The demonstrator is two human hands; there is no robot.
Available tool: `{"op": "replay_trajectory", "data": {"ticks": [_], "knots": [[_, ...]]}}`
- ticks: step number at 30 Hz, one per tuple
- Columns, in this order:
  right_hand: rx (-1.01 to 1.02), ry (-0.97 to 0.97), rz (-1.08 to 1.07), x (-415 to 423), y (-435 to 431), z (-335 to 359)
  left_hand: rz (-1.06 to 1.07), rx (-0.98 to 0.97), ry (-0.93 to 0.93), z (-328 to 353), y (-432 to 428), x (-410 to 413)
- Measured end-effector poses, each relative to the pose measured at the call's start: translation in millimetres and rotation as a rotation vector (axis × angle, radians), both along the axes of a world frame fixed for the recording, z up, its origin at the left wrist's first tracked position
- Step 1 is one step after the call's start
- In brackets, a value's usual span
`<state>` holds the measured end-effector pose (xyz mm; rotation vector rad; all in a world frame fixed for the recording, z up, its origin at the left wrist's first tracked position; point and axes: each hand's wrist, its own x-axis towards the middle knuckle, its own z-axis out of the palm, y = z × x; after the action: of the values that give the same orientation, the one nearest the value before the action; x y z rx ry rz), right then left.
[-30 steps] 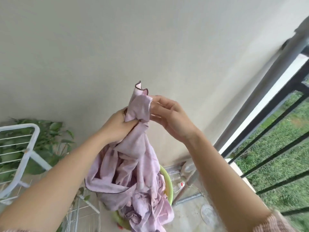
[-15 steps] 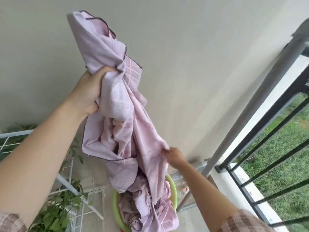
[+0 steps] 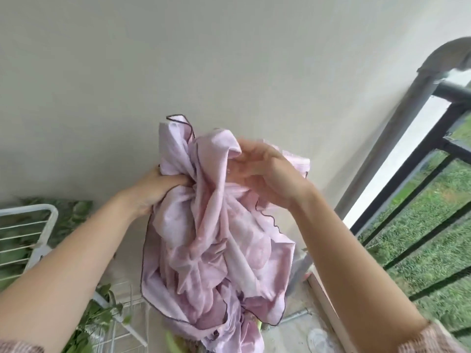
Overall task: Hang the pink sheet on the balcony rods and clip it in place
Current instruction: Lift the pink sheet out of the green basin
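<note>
Both hands hold the bunched pink sheet (image 3: 216, 238) at chest height: left hand (image 3: 155, 192) fisted on a gather, right hand (image 3: 270, 179) pinching a fold; beyond, the balcony railing (image 3: 407, 200) is bare, so hanging and clipping remain, no clips visible

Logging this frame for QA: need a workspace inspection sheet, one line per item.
Surface: balcony floor, pale, partly hidden.
Job's things: pink sheet bunched, unhung; balcony railing bare; no clips seen.
Clutter: white drying rack; green basin under sheet.
Hands: left hand grips sheet; right hand blurred, on sheet.
Cables: nothing seen.
Surroundings: plain wall, grey pipe, plants, grass.
</note>
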<state>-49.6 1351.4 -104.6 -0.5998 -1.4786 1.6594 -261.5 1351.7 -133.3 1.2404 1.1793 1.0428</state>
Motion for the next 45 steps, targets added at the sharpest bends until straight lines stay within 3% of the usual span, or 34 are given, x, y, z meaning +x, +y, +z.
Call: {"op": "replay_trajectory", "data": {"ticks": [2,4,6,8,11,14,16,18,20,22,24,25,28,30,33,35,37,40,45], "knots": [[0.068,-0.202,-0.239,17.5,6.7,-30.9,0.014,0.0,-0.04,1.4,-2.9,-0.9],[0.131,-0.646,-0.496,26.7,11.0,-75.5,-0.02,0.01,-0.071,8.5,-6.7,-2.4],[0.121,-1.004,-0.413,25.2,10.3,-124.3,-0.111,0.014,-0.081,16.9,-10.2,-3.5],[0.04,-1.167,-0.248,16.5,6.1,-161.5,-0.197,0.008,-0.06,23.7,-13.3,-5.3],[-0.207,-0.967,-0.315,11.3,5.7,-162.6,-0.155,0.022,0.016,27.0,-7.7,-14.5],[-0.294,-0.598,-0.541,24.5,26.1,-103.8,0.137,0.069,0.191,21.1,13.1,-37.9],[-0.257,-0.204,-0.524,28.4,29.8,-39.4,0.259,0.08,0.264,15.1,24.8,-47.4],[-0.084,0.02,-0.303,22.4,20.8,20.7,0.311,0.072,0.248,14.3,33.0,-43.5],[0.155,-0.174,-0.115,9.9,15.2,45.7,0.406,0.085,0.127,23.0,42.4,-32.5],[0.372,-0.6,-0.087,-7.6,17.4,38.3,0.414,0.094,-0.087,44.9,47.5,-14.0],[0.558,-0.904,-0.272,-35.3,21.4,19.4,0.277,0.109,-0.273,71.0,48.4,10.2],[0.605,-0.912,-0.375,-48.2,21.8,10.2,0.192,0.103,-0.309,81.8,47.6,23.4],[0.543,-0.602,-0.651,-65.9,27.1,-0.9,0.005,0.116,-0.225,107.5,35.8,48.8],[0.51,-0.551,-0.806,-60.1,32.0,2.6,-0.165,0.159,-0.203,114.2,32.2,49.6],[0.563,-0.824,-0.915,-39.7,39.1,18.9,-0.307,0.32,-0.18,103.3,22.7,35.2],[0.655,-1.011,-0.942,-24.3,52.0,32.4,-0.166,0.382,0.085,74.1,15.9,21.0],[0.705,-1.069,-0.93,-12.4,59.2,51.8,-0.097,0.258,0.353,25.2,8.2,10.8],[0.569,-0.919,-0.957,-2.0,56.7,91.3,-0.152,0.052,0.532,-55.0,-7.1,17.6],[0.342,-0.295,-1.071,11.6,46.0,174.1,-0.03,-0.103,0.6,-101.9,-16.7,50.0]]}}
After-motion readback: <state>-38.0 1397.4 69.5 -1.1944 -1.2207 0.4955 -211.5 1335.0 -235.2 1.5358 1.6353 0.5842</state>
